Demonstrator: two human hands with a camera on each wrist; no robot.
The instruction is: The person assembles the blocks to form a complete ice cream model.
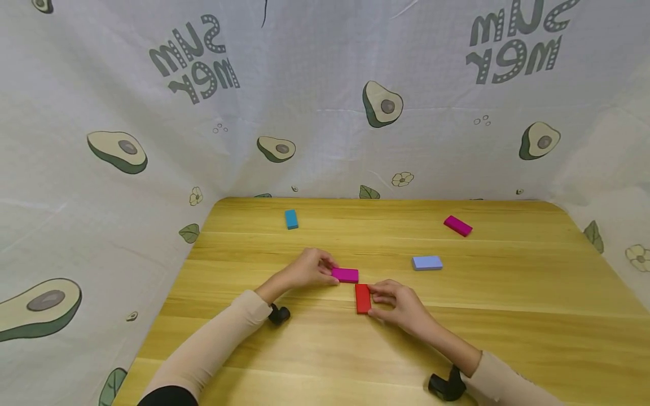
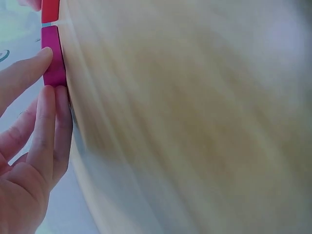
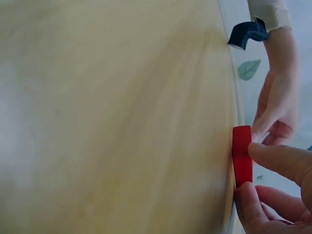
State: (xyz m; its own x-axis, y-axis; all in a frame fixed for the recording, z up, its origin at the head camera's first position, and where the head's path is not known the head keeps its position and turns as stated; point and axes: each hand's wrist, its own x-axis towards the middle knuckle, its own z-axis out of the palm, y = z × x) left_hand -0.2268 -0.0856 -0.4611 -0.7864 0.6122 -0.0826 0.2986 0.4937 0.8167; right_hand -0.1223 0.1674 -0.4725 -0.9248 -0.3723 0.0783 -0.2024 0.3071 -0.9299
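Observation:
In the head view my left hand (image 1: 310, 267) pinches a flat magenta rectangular block (image 1: 345, 275) at its left end. My right hand (image 1: 400, 307) holds a flat red rectangular block (image 1: 363, 299) by its right side. The red block stands lengthwise just below the magenta block's right end, with a very thin gap or contact between them; I cannot tell which. Seen from the left wrist, thumb and fingers lie on the magenta block (image 2: 53, 58), and the red block (image 2: 50, 9) is beyond it. In the right wrist view thumb and fingers grip the red block (image 3: 242, 156).
Three more flat blocks lie on the wooden table (image 1: 254, 349): a blue one (image 1: 291, 219) at the back left, a pale violet-blue one (image 1: 427, 263) right of centre and a dark magenta one (image 1: 458, 225) at the back right. A white avocado-printed cloth (image 1: 315, 67) hangs behind.

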